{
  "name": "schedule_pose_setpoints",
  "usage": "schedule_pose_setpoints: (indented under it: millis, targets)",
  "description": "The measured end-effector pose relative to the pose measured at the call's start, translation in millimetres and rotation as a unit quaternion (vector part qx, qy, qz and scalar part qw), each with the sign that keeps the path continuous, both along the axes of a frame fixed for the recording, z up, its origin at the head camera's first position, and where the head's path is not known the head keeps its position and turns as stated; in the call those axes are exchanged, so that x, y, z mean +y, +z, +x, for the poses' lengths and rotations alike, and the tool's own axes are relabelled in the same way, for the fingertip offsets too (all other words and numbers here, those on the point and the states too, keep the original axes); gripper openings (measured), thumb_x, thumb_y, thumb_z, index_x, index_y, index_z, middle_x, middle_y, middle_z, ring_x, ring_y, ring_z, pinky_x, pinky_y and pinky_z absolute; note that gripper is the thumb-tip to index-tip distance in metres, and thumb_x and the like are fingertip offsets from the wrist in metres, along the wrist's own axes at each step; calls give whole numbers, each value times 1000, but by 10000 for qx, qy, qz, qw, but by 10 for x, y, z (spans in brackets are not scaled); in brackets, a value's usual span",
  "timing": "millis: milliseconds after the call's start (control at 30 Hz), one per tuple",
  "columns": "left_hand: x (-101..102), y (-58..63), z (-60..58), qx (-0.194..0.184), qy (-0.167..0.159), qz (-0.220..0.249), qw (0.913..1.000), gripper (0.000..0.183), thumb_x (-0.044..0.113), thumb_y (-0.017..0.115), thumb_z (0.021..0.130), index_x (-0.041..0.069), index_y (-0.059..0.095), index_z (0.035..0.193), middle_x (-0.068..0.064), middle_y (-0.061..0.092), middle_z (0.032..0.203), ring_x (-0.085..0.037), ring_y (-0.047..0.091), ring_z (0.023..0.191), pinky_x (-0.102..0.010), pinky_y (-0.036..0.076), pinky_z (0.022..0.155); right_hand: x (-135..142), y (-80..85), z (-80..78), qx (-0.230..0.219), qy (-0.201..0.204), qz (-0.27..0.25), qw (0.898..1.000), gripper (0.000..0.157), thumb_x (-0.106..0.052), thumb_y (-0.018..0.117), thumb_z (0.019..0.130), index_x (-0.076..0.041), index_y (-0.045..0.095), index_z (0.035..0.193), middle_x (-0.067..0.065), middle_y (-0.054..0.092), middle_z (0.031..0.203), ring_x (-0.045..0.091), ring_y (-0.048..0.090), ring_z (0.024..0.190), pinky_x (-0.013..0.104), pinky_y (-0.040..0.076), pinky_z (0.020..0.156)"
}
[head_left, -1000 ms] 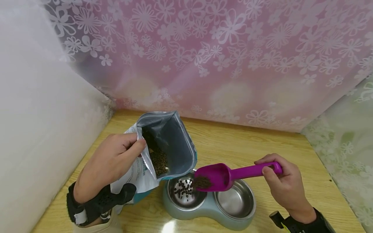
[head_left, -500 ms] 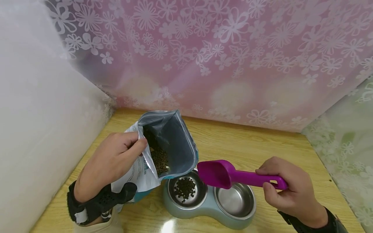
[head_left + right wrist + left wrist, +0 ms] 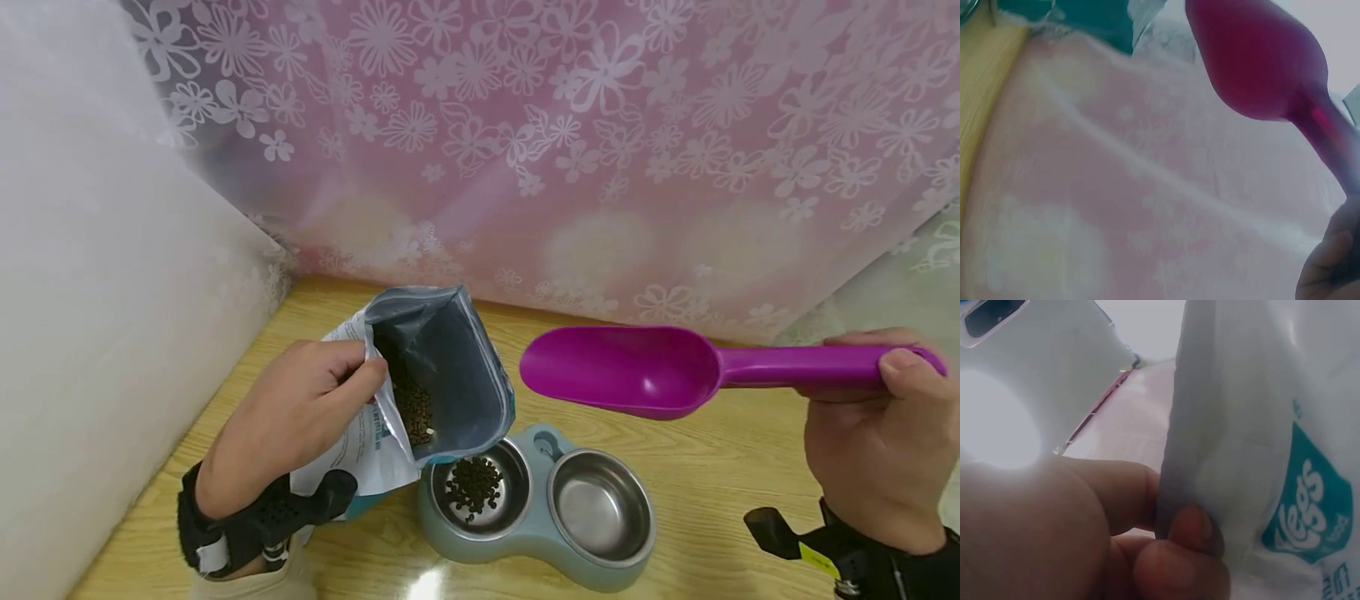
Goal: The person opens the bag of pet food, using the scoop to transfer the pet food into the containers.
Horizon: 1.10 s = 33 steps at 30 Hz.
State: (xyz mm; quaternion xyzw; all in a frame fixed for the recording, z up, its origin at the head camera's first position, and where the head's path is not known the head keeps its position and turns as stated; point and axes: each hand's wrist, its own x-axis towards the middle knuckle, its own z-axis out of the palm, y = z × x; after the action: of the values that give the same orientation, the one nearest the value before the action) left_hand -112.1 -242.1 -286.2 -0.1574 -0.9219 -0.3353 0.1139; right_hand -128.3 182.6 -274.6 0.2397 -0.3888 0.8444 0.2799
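My left hand (image 3: 303, 417) pinches the near-left edge of a foil-lined bag (image 3: 457, 375), whose mouth gapes toward me. Brown kibble (image 3: 414, 408) shows inside it. In the left wrist view, thumb and fingers grip the bag's pale wall (image 3: 1241, 425) beside a teal logo. My right hand (image 3: 888, 425) grips the handle of a purple scoop (image 3: 622, 367), raised above the table with its hollow facing up and nothing in it. Below stands a pale blue double bowl (image 3: 536, 533). Its left steel bowl holds a small heap of dark kibble (image 3: 474, 487); the right steel bowl (image 3: 600, 504) is bare.
A light wood table (image 3: 720, 467) lies under everything. Behind it hangs a pink floral sheet (image 3: 480, 167), with a white sheet (image 3: 112, 250) along the left and a pale green one (image 3: 855, 300) at the right. The bag's mouth slightly overlaps the left bowl from above.
The scoop's brown kibble has dropped into the left bowl, making a bigger heap. My right hand has then lifted the scoop up and to the right. My left hand has barely moved.
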Motion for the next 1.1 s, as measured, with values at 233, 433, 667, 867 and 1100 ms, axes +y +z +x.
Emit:
schedule_pose_setpoints:
  millis: [233, 433, 667, 867, 1100]
  targets:
    - [19, 0, 21, 186, -196, -462, 9986, 43, 29, 46, 100, 21, 39, 59, 10, 27, 51, -9, 34, 48, -25, 29, 46, -838, -52, 93, 2054, -50, 1496, 9672, 14, 17, 53, 79, 28, 52, 88, 30, 62, 86, 19, 57, 66, 19, 44, 59]
    - [17, -19, 37, 475, -321, -518, 9970, 42, 27, 49, 99, 24, 37, 58, 13, 25, 51, -5, 33, 48, -23, 27, 46, -1348, -212, 104, 2700, -1375, 4008, 8646, 19, -6, 63, 84, 12, 62, 89, 13, 62, 82, 15, 55, 71, 23, 44, 59]
    - [67, -37, 42, 542, -317, -466, 9969, 44, 26, 51, 98, 24, 35, 57, 14, 22, 52, -4, 30, 47, -22, 26, 45, -1579, -470, 65, 2349, -1834, 5810, 7574, 20, -19, 53, 94, -3, 62, 104, -1, 57, 93, 9, 50, 80, 19, 44, 69]
    - [119, -63, 44, 472, -262, -489, 9973, 45, 23, 53, 97, 25, 34, 56, 15, 22, 51, -4, 28, 45, -23, 25, 43, -1562, -589, 81, 1854, -1338, 6649, 7111, 25, -27, 54, 99, -10, 57, 117, -4, 56, 108, 8, 53, 94, 23, 47, 78]
    - [145, -81, 12, 503, -332, -566, 9966, 45, 22, 54, 96, 27, 33, 56, 16, 22, 52, -2, 26, 44, -22, 25, 43, -1558, -638, 45, 1279, -954, 6950, 7010, 29, -32, 54, 99, -15, 55, 123, -10, 56, 112, 4, 54, 96, 24, 47, 80]
